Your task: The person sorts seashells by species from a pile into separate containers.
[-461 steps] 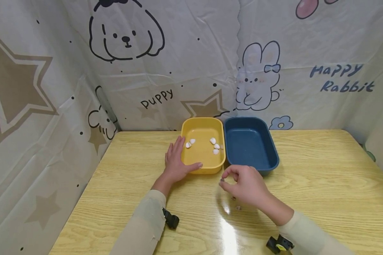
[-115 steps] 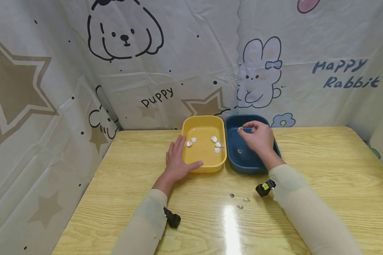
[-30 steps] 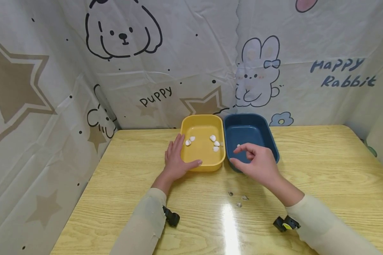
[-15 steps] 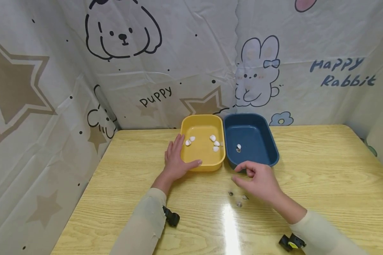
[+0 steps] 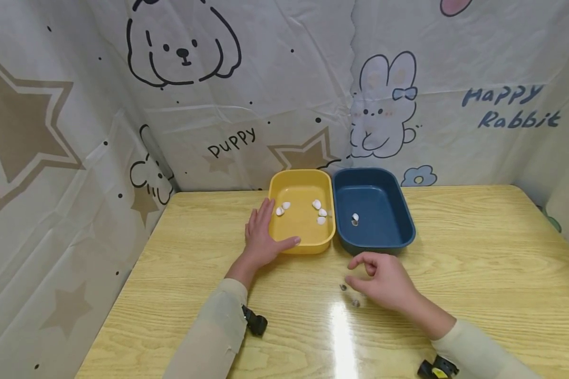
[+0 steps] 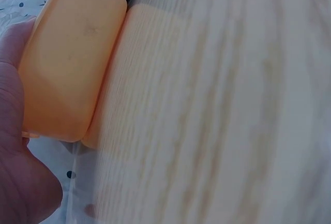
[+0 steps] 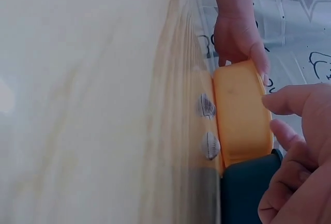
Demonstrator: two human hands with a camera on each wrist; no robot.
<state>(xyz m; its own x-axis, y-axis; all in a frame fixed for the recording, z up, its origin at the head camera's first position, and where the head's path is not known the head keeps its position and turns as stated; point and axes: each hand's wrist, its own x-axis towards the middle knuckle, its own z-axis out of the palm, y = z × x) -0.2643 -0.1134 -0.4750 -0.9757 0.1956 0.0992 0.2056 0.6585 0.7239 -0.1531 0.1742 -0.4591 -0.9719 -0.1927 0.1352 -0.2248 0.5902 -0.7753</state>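
My left hand (image 5: 262,243) rests on the left side and near corner of a yellow plastic tub (image 5: 308,248), fingers spread along its side and thumb over the front rim. White seashells (image 5: 322,212) lie in two groups inside it. My right hand (image 5: 384,279) hovers over the table before the blue tub (image 5: 374,246), thumb and index finger apart with nothing between them. Just by its fingertips lies a small dark seashell (image 5: 343,287); a greyish seashell (image 5: 355,303) is closer to me, and another is mostly hidden by the hand. Ribbed seashells (image 7: 211,145) show in the right wrist view.
The blue tub stands against the yellow one's right side and holds two small shells (image 5: 355,219). Both tubs are at the back of the wood-grain table (image 5: 194,252), close to a printed cloth (image 5: 246,105). A glare streak (image 5: 341,337) crosses the near tabletop.
A shell pinched over the blue tub earlier has been let go; two lie in there now. My right hand has come back down to the table shells. My left hand stays put.
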